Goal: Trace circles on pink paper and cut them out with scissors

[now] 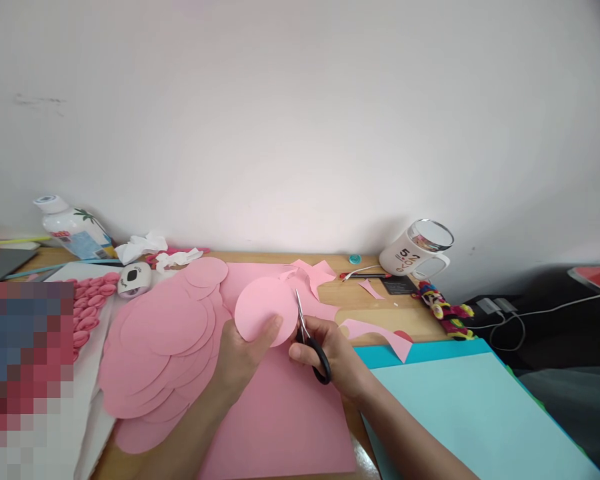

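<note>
The left hand (243, 357) pinches the disc (263, 309) by its near side, thumb on top, the sheet (285, 420) beneath it. At the disc's right edge, the right hand (334, 348) grips the scissors (301, 319), blades running along the rim, tips pointing forward.

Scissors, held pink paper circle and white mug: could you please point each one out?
Scissors (323, 363): head view, on the black handle.
Pink paper circle (263, 308): head view, middle of its flat face.
White mug (399, 256): head view, on its outer wall.
</note>
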Demonstrator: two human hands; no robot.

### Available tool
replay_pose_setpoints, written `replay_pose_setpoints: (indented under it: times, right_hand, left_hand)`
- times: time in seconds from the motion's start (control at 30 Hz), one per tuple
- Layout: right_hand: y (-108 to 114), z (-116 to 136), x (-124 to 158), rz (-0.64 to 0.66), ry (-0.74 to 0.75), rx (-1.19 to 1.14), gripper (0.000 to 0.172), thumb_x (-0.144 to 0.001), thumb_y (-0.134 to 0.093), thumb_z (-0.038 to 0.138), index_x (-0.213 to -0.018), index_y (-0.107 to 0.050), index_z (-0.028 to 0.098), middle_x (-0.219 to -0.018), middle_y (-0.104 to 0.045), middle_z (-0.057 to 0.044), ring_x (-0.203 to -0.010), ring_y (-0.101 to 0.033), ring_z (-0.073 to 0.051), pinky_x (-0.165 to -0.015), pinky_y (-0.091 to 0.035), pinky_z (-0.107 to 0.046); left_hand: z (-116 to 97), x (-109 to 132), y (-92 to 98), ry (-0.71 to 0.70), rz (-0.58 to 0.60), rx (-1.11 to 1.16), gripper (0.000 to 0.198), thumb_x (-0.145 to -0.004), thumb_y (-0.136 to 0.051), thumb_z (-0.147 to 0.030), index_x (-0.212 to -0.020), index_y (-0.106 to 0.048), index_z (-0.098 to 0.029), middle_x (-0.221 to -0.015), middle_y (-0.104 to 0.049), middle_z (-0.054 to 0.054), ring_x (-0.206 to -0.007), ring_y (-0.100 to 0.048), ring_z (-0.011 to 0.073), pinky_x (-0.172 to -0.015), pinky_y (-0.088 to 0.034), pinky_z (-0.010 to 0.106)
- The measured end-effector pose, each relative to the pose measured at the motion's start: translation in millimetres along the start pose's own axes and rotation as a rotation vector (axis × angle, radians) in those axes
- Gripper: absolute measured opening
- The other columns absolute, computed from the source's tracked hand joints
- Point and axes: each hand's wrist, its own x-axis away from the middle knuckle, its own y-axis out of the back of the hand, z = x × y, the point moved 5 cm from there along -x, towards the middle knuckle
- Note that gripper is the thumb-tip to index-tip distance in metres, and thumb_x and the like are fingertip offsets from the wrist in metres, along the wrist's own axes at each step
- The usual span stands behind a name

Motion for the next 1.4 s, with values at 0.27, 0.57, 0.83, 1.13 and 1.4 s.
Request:
replay_pose_setpoints:
  times: [0.27,0.57,0.83,1.13,1.4]
  right_hand:
    - [0.3,-0.5,0.9,-0.011,0.006,0.051,0.037,-0.065,-0.07,0.049,-0.064,-0.05,0.018,-0.053,-0.047,0.004,-0.049,-0.039,-0.009,-0.045,-0.032,-0.022]
    - [1.9,-3.5,2.0,-0.01,-0.003,0.041,0.037,-0.065,-0.071,0.048,-0.061,-0.05,0.017,-0.048,-0.048,0.004,-0.046,-0.044,-0.01,-0.044,-0.033,-0.022]
    - [1.6,-7.1,1.3,0.004,-0.009,0.001,0.034,-0.069,-0.07,0.043,-0.06,-0.048,0.018,-0.043,-0.044,0.006,-0.042,-0.044,-0.009,-0.044,-0.033,-0.022]
    - [-0.8,-7.5,2.2,-0.005,-0.032,-0.017,0.033,-0.068,-0.069,0.043,-0.06,-0.047,0.019,-0.041,-0.042,0.007,-0.04,-0.042,-0.009,-0.044,-0.034,-0.022]
    - [-0.2,-6.4,1.2,-0.037,-0.058,0.008,0.036,-0.065,-0.069,0.048,-0.06,-0.049,0.019,-0.042,-0.043,0.006,-0.042,-0.044,-0.01,-0.045,-0.035,-0.023]
  left_hand:
    - [1.8,-2.1,1.1,-0.091,0.043,0.001,0.019,-0.063,-0.07,-0.03,-0.062,-0.063,-0.013,-0.061,-0.064,0.003,-0.061,-0.059,0.0171,-0.049,-0.048,0.022]
    - [4.0,-2.6,2.1,-0.095,0.019,-0.002,0.021,-0.063,-0.07,-0.032,-0.061,-0.062,-0.013,-0.058,-0.061,0.002,-0.058,-0.057,0.0151,-0.047,-0.045,0.021]
    - [6.7,-3.5,2.2,-0.068,0.025,0.032,0.017,-0.062,-0.071,-0.027,-0.068,-0.066,-0.012,-0.065,-0.066,0.004,-0.065,-0.06,0.0171,-0.052,-0.047,0.021]
    - [7.2,-4.4,4.2,-0.078,-0.002,0.05,0.019,-0.064,-0.069,-0.029,-0.071,-0.068,-0.011,-0.066,-0.067,0.004,-0.067,-0.06,0.0176,-0.053,-0.046,0.021]
    - [4.7,-5.0,5.4,-0.078,-0.014,-0.026,0.016,-0.062,-0.07,-0.027,-0.064,-0.065,-0.012,-0.061,-0.065,0.003,-0.061,-0.057,0.0153,-0.05,-0.044,0.02]
